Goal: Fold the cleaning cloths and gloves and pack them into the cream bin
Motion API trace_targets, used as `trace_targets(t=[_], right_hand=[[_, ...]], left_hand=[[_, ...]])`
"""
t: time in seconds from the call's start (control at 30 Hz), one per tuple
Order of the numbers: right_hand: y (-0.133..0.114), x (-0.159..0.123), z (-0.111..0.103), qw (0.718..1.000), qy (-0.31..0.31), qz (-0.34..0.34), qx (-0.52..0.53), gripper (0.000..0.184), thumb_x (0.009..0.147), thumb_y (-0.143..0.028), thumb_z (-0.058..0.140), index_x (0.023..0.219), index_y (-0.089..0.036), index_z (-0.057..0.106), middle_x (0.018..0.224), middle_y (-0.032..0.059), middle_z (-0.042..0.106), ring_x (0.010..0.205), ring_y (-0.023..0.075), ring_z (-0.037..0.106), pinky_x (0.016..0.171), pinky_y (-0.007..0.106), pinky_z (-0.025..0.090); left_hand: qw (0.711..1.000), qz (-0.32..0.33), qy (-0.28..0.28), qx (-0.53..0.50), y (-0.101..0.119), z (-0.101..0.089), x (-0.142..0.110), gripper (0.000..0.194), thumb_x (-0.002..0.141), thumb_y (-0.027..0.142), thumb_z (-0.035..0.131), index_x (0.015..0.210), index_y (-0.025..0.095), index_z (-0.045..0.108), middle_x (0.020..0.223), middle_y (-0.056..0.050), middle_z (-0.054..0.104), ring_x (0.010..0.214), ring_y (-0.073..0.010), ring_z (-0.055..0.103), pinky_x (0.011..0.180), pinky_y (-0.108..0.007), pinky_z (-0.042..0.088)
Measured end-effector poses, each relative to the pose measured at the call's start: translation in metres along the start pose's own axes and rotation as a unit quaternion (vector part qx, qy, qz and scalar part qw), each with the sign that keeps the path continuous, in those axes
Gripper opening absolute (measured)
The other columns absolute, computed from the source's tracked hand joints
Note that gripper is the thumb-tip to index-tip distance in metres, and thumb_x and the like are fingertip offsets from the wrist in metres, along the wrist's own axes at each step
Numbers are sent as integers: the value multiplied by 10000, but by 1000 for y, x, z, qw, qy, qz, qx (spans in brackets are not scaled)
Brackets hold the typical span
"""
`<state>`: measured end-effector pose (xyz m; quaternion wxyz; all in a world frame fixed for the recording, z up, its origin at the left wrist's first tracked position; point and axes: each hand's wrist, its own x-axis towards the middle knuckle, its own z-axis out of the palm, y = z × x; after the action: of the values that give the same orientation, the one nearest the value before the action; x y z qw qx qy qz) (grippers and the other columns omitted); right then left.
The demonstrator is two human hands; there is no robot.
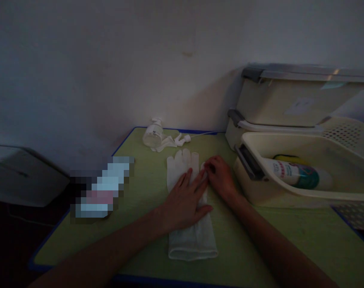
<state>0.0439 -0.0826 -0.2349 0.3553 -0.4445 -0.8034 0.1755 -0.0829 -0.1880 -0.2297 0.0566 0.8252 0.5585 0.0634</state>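
Observation:
A white glove (192, 240) lies flat on the green tabletop, fingers pointing away from me and its cuff towards me. My left hand (185, 202) rests palm down across the middle of it, fingers spread, covering part of the palm area. At the glove's right side, my right hand (220, 176) has its fingertips pinched on the tip of a glove finger (203, 165). Beyond the glove, a clear pump bottle (153, 135) lies on its side beside a white spray nozzle (182, 139).
To the right stands an open cream bin (251, 192) holding a white and teal bottle (299, 174). Lidded storage boxes (278, 100) are stacked behind it. A pixelated, blurred-out object (102, 192) lies on the table (140, 184) at left. A wall (170, 60) borders the back edge.

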Motion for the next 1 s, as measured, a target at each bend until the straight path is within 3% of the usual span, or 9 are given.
trace_targets(t=[0.3,0.47,0.63,0.8,1.0], right_hand=[[-1,-4,-3,993,-42,2,-112,150,809,-107,501,827,-147,644,929,103,588,893,219,536,806,348,429],[-6,-7,-7,985,-48,18,-163,143,830,-163,491,895,-165,618,1021,116,590,958,267,520,780,396,425],[-2,-6,-3,986,-50,6,-160,143,821,-144,469,907,-152,583,1040,130,600,1015,270,526,876,447,396],[4,-3,-12,993,-30,-21,-109,208,801,-86,408,901,-153,577,1154,135,574,1087,216,534,923,372,418],[-4,-12,-23,991,-53,-86,-88,376,759,-14,359,1002,-156,608,1039,90,650,999,170,593,906,319,446]], left_hand=[[1000,-1,17,1,-2,4,0,671,864,583,365,1431,253,221,1521,-115,172,1391,-351,110,1109,-484,178],[1000,-1,18,-4,-2,5,0,672,864,589,352,1430,251,227,1522,-113,172,1390,-359,99,1110,-489,173],[1000,0,22,3,-2,6,0,660,869,580,350,1427,246,239,1525,-109,164,1397,-339,87,1112,-477,170],[1000,-1,18,9,-2,6,0,665,872,569,353,1432,236,224,1526,-113,157,1396,-342,81,1113,-479,170],[1000,2,18,12,-2,6,0,674,869,571,359,1433,231,217,1524,-126,145,1393,-351,77,1111,-489,174]])
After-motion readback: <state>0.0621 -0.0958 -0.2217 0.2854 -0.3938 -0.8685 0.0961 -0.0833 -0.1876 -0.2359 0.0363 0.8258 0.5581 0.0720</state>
